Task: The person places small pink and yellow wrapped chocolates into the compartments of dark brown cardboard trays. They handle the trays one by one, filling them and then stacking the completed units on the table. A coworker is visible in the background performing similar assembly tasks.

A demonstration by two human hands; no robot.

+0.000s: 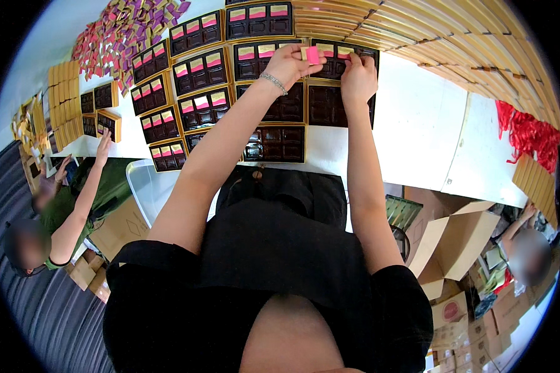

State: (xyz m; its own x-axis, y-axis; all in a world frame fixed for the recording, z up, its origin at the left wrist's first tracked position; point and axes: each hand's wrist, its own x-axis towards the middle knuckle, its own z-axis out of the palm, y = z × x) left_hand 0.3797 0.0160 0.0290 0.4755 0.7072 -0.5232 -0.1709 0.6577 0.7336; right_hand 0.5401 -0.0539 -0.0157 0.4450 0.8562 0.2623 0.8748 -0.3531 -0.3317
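My left hand [290, 67], with a bracelet at its wrist, is closed on small pink-and-gold wrapped pieces [312, 55]; how many is unclear. To its right, my right hand [360, 78] pinches a similar piece [345, 52] at the top row of a dark brown compartment tray [331, 70] in a gold-edged box. Its fingertips are partly hidden. Beside this box stand several more, such as one tray [200, 70] whose top row has pink-and-gold pieces and whose lower compartments show bare. Nearest me, one tray [274, 144] has no pieces in view.
Stacked gold-edged boxes [429, 28] line the far right. A heap of pink, purple and gold pieces [130, 31] lies far left, and red ribbons [529, 133] far right. Co-workers sit at both sides; one's hand [104, 144] touches small boxes. An open carton [457, 239] stands right.
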